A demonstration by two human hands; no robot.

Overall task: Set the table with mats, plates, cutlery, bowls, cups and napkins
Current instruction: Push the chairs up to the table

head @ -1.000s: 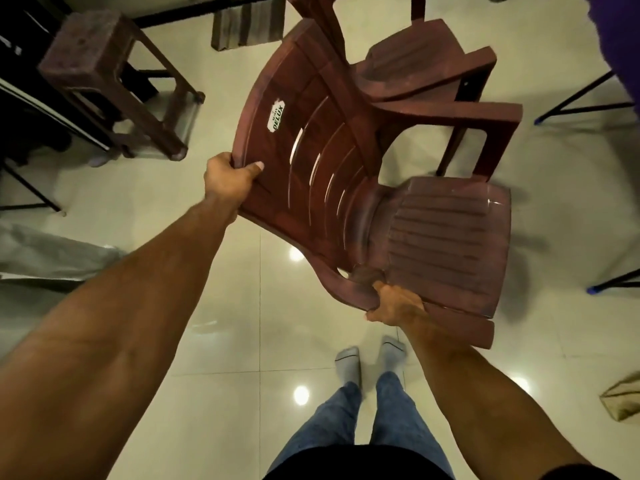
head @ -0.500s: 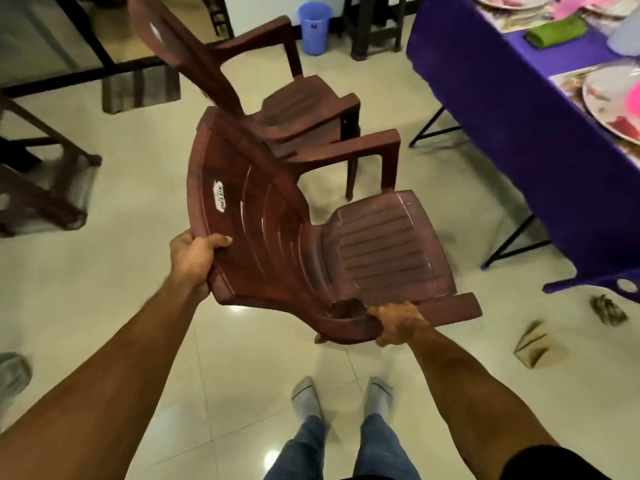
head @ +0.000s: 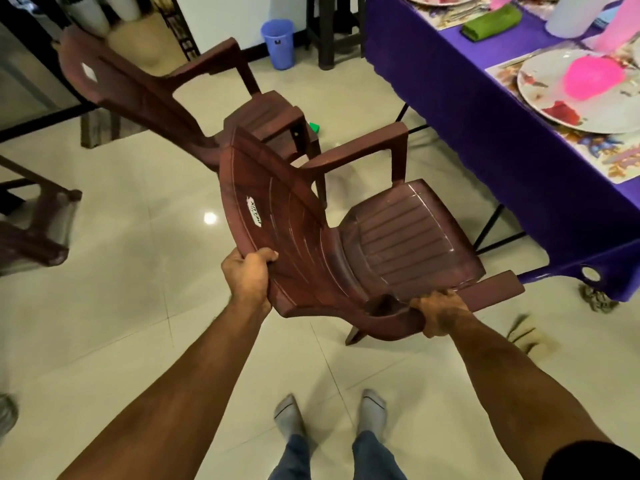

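I carry a brown plastic chair (head: pixel 398 237) tilted above the tiled floor. My left hand (head: pixel 247 277) grips the top edge of its backrest. My right hand (head: pixel 438 311) grips the near armrest where it joins the back. At the right stands the table under a purple cloth (head: pixel 485 116). On it lie a patterned mat (head: pixel 609 150), a white plate (head: pixel 554 95) with a pink bowl (head: pixel 594 77) upside down on it, a green napkin (head: pixel 491 20) and a pale cup (head: pixel 571 13).
A second brown chair (head: pixel 156 88) stands tilted just behind the one I hold. A blue bin (head: pixel 278 43) and a dark stool (head: pixel 334 27) stand by the far wall. A brown stool (head: pixel 34 223) is at the left. Scraps (head: pixel 526 336) lie on the floor near the table's corner.
The view has swung up and right, bringing the purple table and its settings into sight. The chair in my hands has moved toward the table; both grips are unchanged.
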